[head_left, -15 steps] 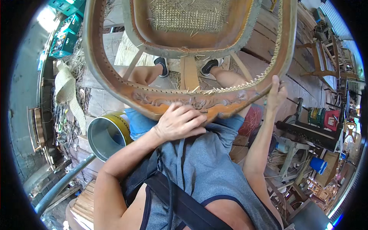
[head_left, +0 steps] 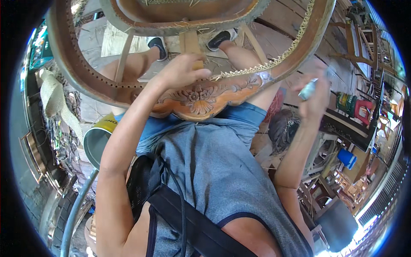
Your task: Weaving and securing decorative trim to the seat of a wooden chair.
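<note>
A curved wooden chair frame [head_left: 274, 77] with carved flowers on its front rail lies across my lap. Small drilled holes line its left inner edge; pale cane stitching [head_left: 295, 45] runs along the right. My left hand [head_left: 177, 77] hovers over the front rail, fingers curled, with a small yellowish patch showing between thumb and fingers; I cannot make out whether it is held. Off the frame's right side, my right hand [head_left: 316, 98], blurred by motion, is closed around a small pale green and silvery object [head_left: 308, 89] whose kind I cannot make out.
The oval chair back [head_left: 171, 31] rises beyond the frame. A yellow metal bucket [head_left: 96, 145] stands on my left, near a hanging strip of woven cane [head_left: 51, 96]. Chair parts, a blue container [head_left: 346, 159] and a dark bench [head_left: 346, 128] are on the right.
My right hand has left the frame's edge, and a small pale green object now shows in it. My left hand has lifted off the carving and moved forward. The frame appears shifted left.
</note>
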`<act>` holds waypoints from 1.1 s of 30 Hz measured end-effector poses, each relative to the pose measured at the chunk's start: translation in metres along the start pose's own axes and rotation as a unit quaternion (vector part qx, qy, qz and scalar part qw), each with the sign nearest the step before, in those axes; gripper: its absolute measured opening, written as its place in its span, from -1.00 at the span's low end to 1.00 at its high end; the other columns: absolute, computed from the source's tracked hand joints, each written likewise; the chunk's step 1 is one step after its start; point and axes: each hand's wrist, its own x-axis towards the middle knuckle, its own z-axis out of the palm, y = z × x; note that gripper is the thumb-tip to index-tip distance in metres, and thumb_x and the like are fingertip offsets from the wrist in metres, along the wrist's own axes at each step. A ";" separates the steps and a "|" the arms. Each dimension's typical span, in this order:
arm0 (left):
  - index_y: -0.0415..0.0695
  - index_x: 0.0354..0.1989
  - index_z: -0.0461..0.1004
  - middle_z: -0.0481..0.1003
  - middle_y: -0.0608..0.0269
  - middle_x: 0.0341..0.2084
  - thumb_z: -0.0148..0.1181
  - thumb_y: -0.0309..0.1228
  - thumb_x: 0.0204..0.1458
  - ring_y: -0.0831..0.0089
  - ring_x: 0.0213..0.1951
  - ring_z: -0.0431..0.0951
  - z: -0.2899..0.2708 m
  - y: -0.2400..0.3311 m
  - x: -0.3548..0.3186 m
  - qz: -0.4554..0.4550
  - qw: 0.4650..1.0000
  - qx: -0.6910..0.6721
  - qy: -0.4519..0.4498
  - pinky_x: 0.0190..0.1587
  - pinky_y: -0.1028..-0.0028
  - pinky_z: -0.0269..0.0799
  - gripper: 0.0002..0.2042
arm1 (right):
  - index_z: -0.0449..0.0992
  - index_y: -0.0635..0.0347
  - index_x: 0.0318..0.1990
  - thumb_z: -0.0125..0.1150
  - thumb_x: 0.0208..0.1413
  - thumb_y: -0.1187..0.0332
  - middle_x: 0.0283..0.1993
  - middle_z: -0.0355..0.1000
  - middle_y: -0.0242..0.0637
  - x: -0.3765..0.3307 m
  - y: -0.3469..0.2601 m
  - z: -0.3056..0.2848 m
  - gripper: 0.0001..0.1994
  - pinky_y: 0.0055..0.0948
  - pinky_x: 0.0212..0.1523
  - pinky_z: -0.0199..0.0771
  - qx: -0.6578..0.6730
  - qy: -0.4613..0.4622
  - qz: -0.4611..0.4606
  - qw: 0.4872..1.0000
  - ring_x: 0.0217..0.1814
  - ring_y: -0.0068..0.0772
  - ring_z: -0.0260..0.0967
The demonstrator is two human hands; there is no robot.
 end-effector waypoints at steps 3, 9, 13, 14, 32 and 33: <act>-0.26 -0.01 0.47 0.52 -0.15 -0.14 0.28 -0.19 -0.05 0.03 -0.09 0.54 0.024 0.007 0.026 0.022 0.992 -0.086 -0.085 -0.03 0.23 0.43 -0.52 | 0.32 0.12 0.18 0.04 0.23 0.27 -0.49 0.37 -0.37 -0.027 0.013 0.043 -0.62 -0.48 -0.60 0.35 -0.292 -0.211 0.203 0.910 -0.56 -0.57 0.33; -0.20 -0.26 0.58 0.57 -0.09 -0.36 0.24 -0.35 -0.04 0.06 -0.27 0.58 0.042 -0.005 0.044 0.027 0.988 -0.052 -0.141 -0.19 0.26 0.47 -0.78 | 0.35 0.13 0.18 0.08 0.18 0.22 -0.46 0.50 -0.14 -0.039 0.044 0.051 -0.57 -0.11 -0.23 0.45 -0.593 -0.325 -0.068 0.733 -0.34 -0.09 0.49; -0.21 -0.32 0.58 0.55 -0.10 -0.43 0.20 -0.41 -0.02 0.03 -0.33 0.57 0.050 -0.016 0.038 0.107 0.987 -0.109 -0.053 -0.23 0.24 0.46 -0.84 | 0.35 0.15 0.18 0.02 0.20 0.19 -0.37 0.51 0.03 -0.038 0.049 0.061 -0.57 -0.06 -0.15 0.45 -0.695 -0.382 -0.054 0.607 -0.24 0.08 0.48; -0.22 -0.32 0.58 0.54 -0.10 -0.45 0.20 -0.41 -0.01 0.04 -0.34 0.57 0.050 -0.016 0.038 0.107 0.982 -0.147 -0.041 -0.24 0.25 0.46 -0.85 | 0.34 0.16 0.18 -0.01 0.22 0.20 -0.38 0.52 0.02 -0.038 0.051 0.063 -0.58 -0.05 -0.14 0.46 -0.709 -0.397 -0.047 0.580 -0.25 0.06 0.49; -0.22 -0.39 0.61 0.60 0.10 -0.50 0.24 -0.36 -0.11 0.35 -0.41 0.60 0.057 -0.021 0.036 0.000 0.970 -0.230 -0.073 -0.27 0.37 0.49 -0.81 | 0.42 0.28 0.08 -0.13 0.26 0.25 -0.27 0.51 0.10 -0.029 0.035 0.103 -0.63 -0.06 -0.17 0.49 -0.758 -0.456 -0.025 0.465 -0.21 0.04 0.51; -0.22 -0.39 0.61 0.60 0.10 -0.50 0.24 -0.36 -0.11 0.35 -0.41 0.60 0.057 -0.024 0.033 -0.003 0.971 -0.229 -0.070 -0.27 0.37 0.49 -0.81 | 0.42 0.28 0.08 -0.13 0.26 0.25 -0.27 0.51 0.10 -0.031 0.038 0.103 -0.63 -0.06 -0.17 0.49 -0.757 -0.460 -0.028 0.464 -0.21 0.04 0.51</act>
